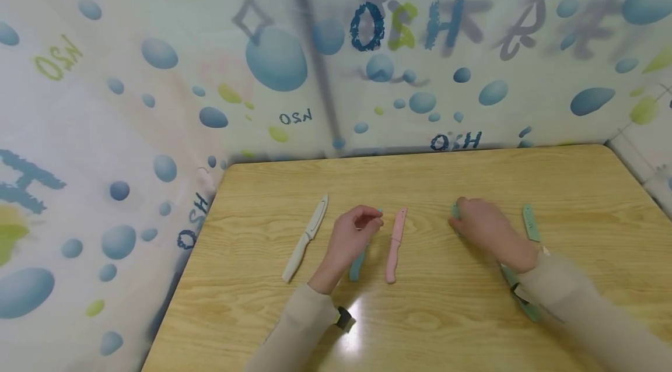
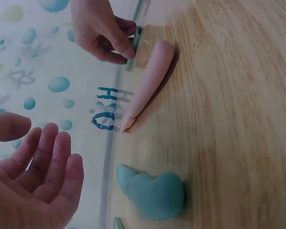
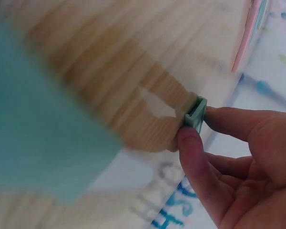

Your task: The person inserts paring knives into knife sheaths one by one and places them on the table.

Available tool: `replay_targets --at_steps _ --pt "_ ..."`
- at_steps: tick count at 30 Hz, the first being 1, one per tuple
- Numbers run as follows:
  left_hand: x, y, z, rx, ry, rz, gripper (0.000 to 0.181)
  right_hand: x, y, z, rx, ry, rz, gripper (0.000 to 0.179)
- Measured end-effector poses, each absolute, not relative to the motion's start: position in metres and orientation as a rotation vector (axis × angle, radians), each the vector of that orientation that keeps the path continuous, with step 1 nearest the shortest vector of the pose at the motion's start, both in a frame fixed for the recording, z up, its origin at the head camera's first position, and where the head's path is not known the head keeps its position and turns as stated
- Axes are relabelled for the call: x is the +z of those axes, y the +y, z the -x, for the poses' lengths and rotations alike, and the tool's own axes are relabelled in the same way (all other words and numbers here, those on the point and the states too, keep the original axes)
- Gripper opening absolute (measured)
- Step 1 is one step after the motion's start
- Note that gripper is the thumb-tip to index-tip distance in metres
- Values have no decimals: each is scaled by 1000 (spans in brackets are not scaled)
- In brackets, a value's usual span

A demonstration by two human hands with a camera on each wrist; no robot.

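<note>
My left hand [image 1: 350,237] hovers over a blue knife [image 1: 355,269], fingers loosely curved and holding nothing. The left wrist view shows it beside the knife's blue handle [image 2: 159,195], apart from it. To its right lies a pink sheathed knife [image 1: 395,246], to its left a white sheathed knife [image 1: 305,239]. My right hand [image 1: 485,226] pinches a small green blade sheath [image 3: 196,113] between thumb and fingers, its hollow end showing in the right wrist view. Under the right forearm lies a green knife handle [image 1: 529,309], partly hidden by the sleeve.
Another green sheath [image 1: 531,223] lies right of the right hand. A blurred green shape [image 3: 43,124] fills the left of the right wrist view. The wooden table [image 1: 441,325] ends at the back against a wall covering [image 1: 388,104] with printed blue bubbles.
</note>
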State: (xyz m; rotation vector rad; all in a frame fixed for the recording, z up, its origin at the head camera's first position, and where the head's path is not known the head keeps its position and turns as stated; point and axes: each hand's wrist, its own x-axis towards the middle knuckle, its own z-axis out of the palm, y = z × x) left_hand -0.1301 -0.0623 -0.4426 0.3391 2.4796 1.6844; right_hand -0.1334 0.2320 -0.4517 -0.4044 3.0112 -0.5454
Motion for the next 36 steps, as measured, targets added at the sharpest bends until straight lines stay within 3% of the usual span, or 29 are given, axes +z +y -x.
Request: replay_targets --at_steps 5,11,19,26,36 --pt "-443 -56 131 1692 2455 -357 20 -450 224 134 -529 2978 361 26" --pt "-433 -27 139 1600 2444 -478 22 -438 243 130 -542 2962 189 51" --pt "-417 37 160 1175 2519 -641 28 -428 275 103 -534 2966 84 51" --pt "-424 80 177 635 2680 -559 35 -429 287 84 -534 2978 73 52" --pt "-441 115 175 396 2780 -462 36 -428 290 76 -541 2977 80 55"
